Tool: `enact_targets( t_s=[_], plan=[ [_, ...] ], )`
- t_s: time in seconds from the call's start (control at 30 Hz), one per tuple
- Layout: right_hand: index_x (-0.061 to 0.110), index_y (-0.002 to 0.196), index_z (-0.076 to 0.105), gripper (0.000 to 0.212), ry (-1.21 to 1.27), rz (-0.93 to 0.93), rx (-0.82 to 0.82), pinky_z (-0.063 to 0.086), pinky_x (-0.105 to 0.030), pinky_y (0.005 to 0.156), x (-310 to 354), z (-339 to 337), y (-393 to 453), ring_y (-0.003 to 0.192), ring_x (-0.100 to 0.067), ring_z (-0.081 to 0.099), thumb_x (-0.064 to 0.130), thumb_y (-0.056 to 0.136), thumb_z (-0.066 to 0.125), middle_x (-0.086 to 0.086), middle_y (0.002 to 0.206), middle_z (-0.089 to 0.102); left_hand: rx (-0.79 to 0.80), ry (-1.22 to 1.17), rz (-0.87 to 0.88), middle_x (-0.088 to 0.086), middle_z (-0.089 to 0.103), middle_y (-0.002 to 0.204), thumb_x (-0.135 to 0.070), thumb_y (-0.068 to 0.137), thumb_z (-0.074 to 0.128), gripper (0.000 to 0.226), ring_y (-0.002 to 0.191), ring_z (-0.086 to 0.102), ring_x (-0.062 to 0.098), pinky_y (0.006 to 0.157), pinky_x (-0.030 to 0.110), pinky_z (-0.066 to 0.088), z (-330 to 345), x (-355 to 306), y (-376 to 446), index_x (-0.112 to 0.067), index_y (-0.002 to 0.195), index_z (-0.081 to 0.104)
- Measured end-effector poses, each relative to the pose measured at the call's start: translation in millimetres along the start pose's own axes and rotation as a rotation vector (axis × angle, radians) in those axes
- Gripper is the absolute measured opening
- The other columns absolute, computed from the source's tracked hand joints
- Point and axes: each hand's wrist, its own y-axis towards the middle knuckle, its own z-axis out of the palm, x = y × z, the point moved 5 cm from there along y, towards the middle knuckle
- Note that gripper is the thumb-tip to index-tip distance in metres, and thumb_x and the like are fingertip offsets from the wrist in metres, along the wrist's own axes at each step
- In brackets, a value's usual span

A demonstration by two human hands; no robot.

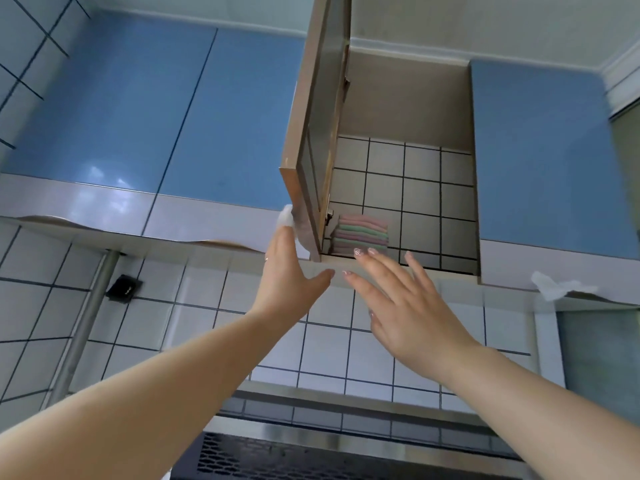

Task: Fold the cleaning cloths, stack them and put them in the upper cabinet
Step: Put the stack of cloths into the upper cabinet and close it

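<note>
Now our cloth stack (362,234) sits in the cabinet (408,188); both hands (289,271) (401,303) empty, fingers wide; next, swing the door (313,143) at eleven o'clock shut.

glossy blue cabinet doors (145,109), cloth stack (362,233)

1. You get bright, even daylight with soft shadows only.
2. Pale glare patches sit on the glossy blue cabinet doors (145,109).
3. The open cabinet (405,98) interior is slightly dimmer.
4. Straight lines bow towards the frame edges.
5. Focus is mildly soft throughout.
</note>
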Motion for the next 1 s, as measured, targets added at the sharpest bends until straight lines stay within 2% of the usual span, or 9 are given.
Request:
enact_targets(
  t_s=[0.07,0.17,0.27,0.37,0.53,0.73,0.87,0.93,1.0],
  plan=[
    [0.019,0.141,0.033,0.072,-0.003,-0.023,0.020,0.018,-0.052,0.111,-2.0,-2.0,-9.4,0.139,-0.025,0.025,0.016,0.076,0.065,-0.011,0.150,0.035,-0.006,0.024,0.015,-0.003,0.033,0.142,-0.017,0.078,0.071,0.073,0.130,0.031,0.013,0.096,0.020,0.028,5.4,-1.7,-0.6,-0.018,0.136,0.027],
    [0.019,0.141,0.034,0.071,-0.009,-0.056,0.038,0.019,-0.050,0.110,-3.6,-7.2,-22.8,0.139,-0.025,0.025,0.017,0.077,0.064,-0.011,0.151,0.033,-0.010,0.059,0.097,-0.003,0.029,0.145,-0.016,0.076,0.072,0.080,0.133,0.027,0.012,0.099,0.019,0.027,13.1,-8.6,-0.5,-0.016,0.140,0.024],
    [0.015,0.144,0.029,0.066,-0.008,-0.073,0.034,0.022,-0.047,0.114,-4.4,-13.8,-30.4,0.141,-0.025,0.024,0.020,0.083,0.053,-0.009,0.153,0.026,0.046,0.131,0.185,-0.001,0.025,0.146,-0.018,0.075,0.073,0.089,0.132,0.030,0.020,0.108,0.034,0.033,26.3,-15.5,0.0,-0.021,0.143,0.017],
    [0.011,0.146,0.027,0.062,0.005,-0.095,0.032,0.020,-0.044,0.114,-6.4,-18.7,-31.0,0.143,-0.024,0.022,0.023,0.086,0.038,-0.009,0.155,0.024,0.078,0.215,0.281,0.002,0.022,0.146,-0.019,0.073,0.073,0.091,0.132,0.030,0.030,0.104,0.049,0.037,41.5,-20.1,2.1,-0.024,0.143,0.015],
    [0.005,0.144,0.032,0.062,-0.006,-0.067,-0.006,0.021,-0.042,0.115,-19.6,-25.8,-22.1,0.143,-0.024,0.024,0.022,0.085,0.041,-0.012,0.153,0.029,0.075,0.353,0.371,0.006,0.027,0.142,-0.024,0.075,0.069,0.088,0.134,0.033,0.034,0.106,0.061,0.027,74.1,-28.6,5.6,-0.029,0.142,0.012],
    [0.001,0.143,0.033,0.065,-0.115,0.015,0.073,0.017,-0.040,0.116,-46.8,-10.8,-17.7,0.143,-0.026,0.024,0.029,0.084,0.037,-0.014,0.153,0.029,0.111,0.506,0.423,0.003,0.023,0.146,-0.031,0.080,0.066,0.085,0.140,0.020,0.026,0.113,0.057,0.009,119.5,-39.1,6.6,-0.024,0.147,0.015],
    [-0.002,0.139,0.038,0.069,-0.159,0.134,0.119,0.015,-0.041,0.117,-79.6,16.7,-25.2,0.139,-0.027,0.032,0.032,0.079,0.036,-0.015,0.149,0.036,0.132,0.597,0.439,0.002,0.025,0.145,-0.029,0.080,0.065,0.087,0.139,0.018,0.023,0.114,0.057,0.007,154.5,-43.0,8.6,-0.018,0.148,0.012],
    [-0.002,0.138,0.041,0.072,-0.183,0.206,0.159,0.020,-0.044,0.116,-97.3,33.6,-31.0,0.136,-0.029,0.038,0.031,0.074,0.045,-0.016,0.146,0.040,0.114,0.629,0.443,0.003,0.029,0.143,-0.028,0.080,0.063,0.084,0.137,0.022,0.024,0.113,0.057,0.007,172.0,-41.6,11.2,-0.016,0.148,0.014],
    [-0.002,0.139,0.039,0.076,-0.196,0.243,0.225,0.016,-0.046,0.112,-113.5,53.4,-40.0,0.138,-0.029,0.035,0.030,0.072,0.052,-0.016,0.148,0.037,0.114,0.680,0.456,0.004,0.032,0.142,-0.027,0.079,0.064,0.083,0.137,0.025,0.025,0.113,0.056,0.011,196.0,-36.1,13.5,-0.014,0.147,0.018]
  ],
)
